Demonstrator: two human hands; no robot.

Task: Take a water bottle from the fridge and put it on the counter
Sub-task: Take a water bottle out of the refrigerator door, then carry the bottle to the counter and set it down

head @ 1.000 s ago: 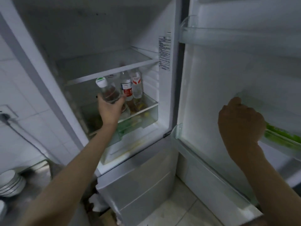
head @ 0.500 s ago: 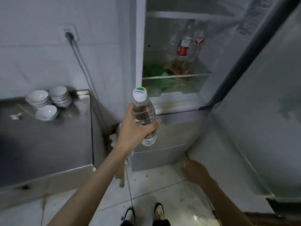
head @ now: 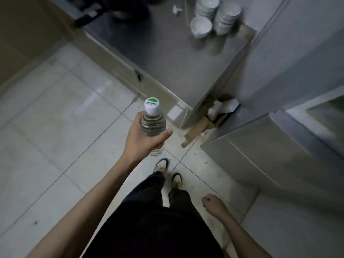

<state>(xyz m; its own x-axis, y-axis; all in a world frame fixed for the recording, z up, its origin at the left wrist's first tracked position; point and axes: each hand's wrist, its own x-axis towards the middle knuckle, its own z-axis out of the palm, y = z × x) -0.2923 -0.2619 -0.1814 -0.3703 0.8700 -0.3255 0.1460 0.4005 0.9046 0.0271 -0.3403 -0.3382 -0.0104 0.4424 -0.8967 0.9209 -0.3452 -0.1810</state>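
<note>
A clear water bottle (head: 153, 123) with a white and green cap is upright in my left hand (head: 141, 138), which is wrapped round its body over the tiled floor. The steel counter (head: 167, 53) lies ahead of the bottle, above it in the view. The grey fridge (head: 290, 67) stands at the right, its lower front and open door edge showing. My right hand (head: 213, 203) hangs low at the lower right, fingers curled, holding nothing.
Stacks of white bowls (head: 216, 15) stand at the counter's far right corner. Cardboard scraps (head: 208, 123) fill the gap between counter and fridge. My feet (head: 168, 172) are on the pale floor tiles. A dark appliance (head: 121, 8) sits at the counter's back.
The bottle came out of the fridge in my left hand. My view swung down and left from the fridge to the counter and floor. My right hand left the door and dropped.
</note>
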